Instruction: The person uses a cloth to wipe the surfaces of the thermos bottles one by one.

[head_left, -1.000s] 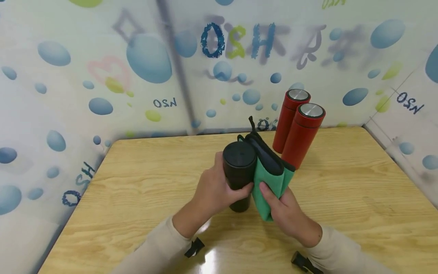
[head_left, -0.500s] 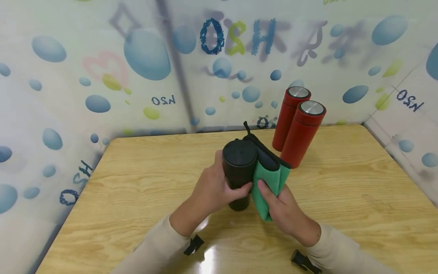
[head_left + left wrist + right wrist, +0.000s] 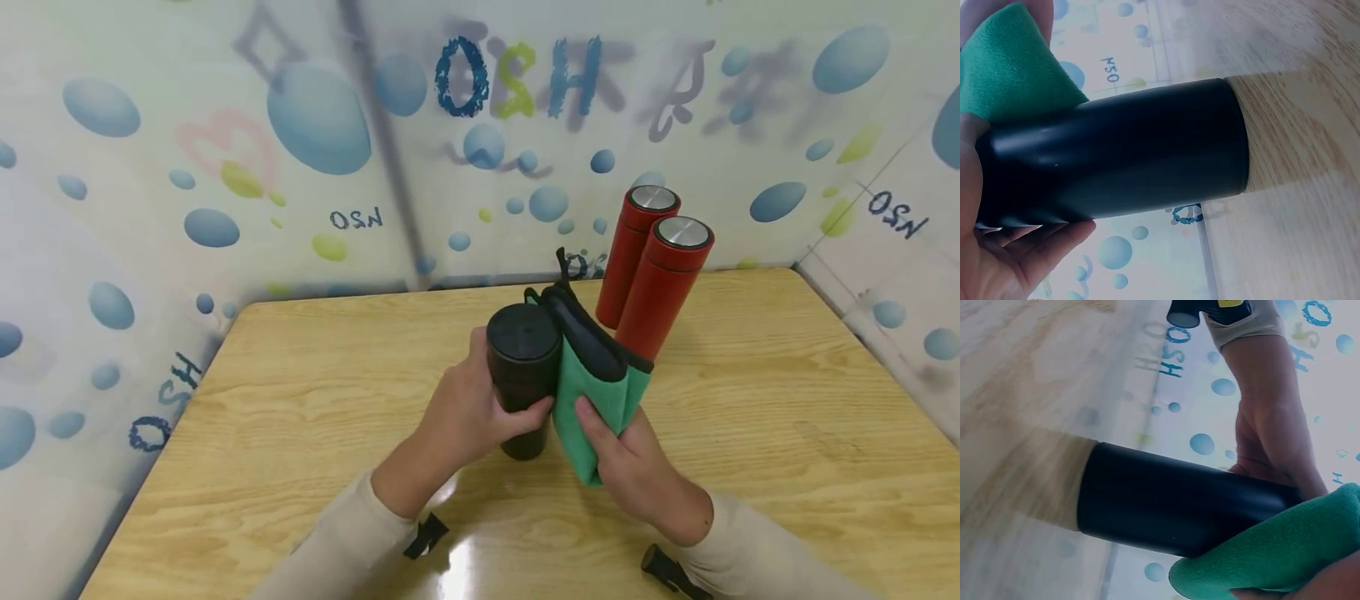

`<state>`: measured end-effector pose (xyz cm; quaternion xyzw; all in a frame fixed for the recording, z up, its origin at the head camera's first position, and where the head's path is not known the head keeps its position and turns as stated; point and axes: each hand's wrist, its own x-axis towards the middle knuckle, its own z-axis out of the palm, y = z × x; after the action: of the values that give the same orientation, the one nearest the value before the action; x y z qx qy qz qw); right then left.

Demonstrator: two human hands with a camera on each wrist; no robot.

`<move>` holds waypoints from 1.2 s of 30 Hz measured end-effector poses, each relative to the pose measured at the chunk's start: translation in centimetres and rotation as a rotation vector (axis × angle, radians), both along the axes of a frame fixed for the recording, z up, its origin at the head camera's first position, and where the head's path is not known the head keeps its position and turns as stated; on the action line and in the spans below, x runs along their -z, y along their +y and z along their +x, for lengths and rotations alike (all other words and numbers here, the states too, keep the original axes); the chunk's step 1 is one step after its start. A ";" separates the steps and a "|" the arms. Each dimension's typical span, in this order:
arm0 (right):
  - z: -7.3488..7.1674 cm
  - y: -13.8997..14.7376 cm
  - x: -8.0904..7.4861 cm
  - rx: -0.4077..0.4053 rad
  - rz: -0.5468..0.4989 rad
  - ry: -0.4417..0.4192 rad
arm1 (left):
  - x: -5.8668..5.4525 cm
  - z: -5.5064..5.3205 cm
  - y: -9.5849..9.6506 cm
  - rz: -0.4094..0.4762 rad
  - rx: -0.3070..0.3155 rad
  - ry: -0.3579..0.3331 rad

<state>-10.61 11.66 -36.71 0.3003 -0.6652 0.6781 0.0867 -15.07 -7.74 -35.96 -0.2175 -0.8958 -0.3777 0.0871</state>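
Here, near the middle of the head view, the left hand point(image 3: 463, 418) is curled around a black bottle point(image 3: 524, 379), and the right hand point(image 3: 643, 468) grips a green cloth point(image 3: 611, 400) beside it.

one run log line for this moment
left hand: grips black bottle; right hand: holds green cloth beside it; two red bottles: on table

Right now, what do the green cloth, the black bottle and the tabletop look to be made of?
Green cloth: soft textile, perhaps microfibre, going by its fuzzy nap.
Black bottle: smooth matte finish with soft highlights, possibly coated metal; the surface hides what lies beneath.
Tabletop: wood-look with visible grain; its glossy glare leaves varnish or laminate open.
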 end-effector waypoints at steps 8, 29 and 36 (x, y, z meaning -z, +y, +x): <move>-0.3 -0.2 0.8 0.005 0.066 -0.130 | 0.3 0.0 0.0 -0.006 -0.012 0.029; -0.2 0.1 0.4 -0.014 -0.006 -0.135 | -0.2 -0.5 -0.6 -0.027 0.090 0.031; -0.5 0.0 0.9 -0.015 0.042 -0.207 | -0.2 -0.6 -0.6 -0.015 0.101 0.010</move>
<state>-11.09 11.69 -37.63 0.2354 -0.6823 0.6921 0.0063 -15.63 -8.35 -35.77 -0.2648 -0.8861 -0.3737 0.0707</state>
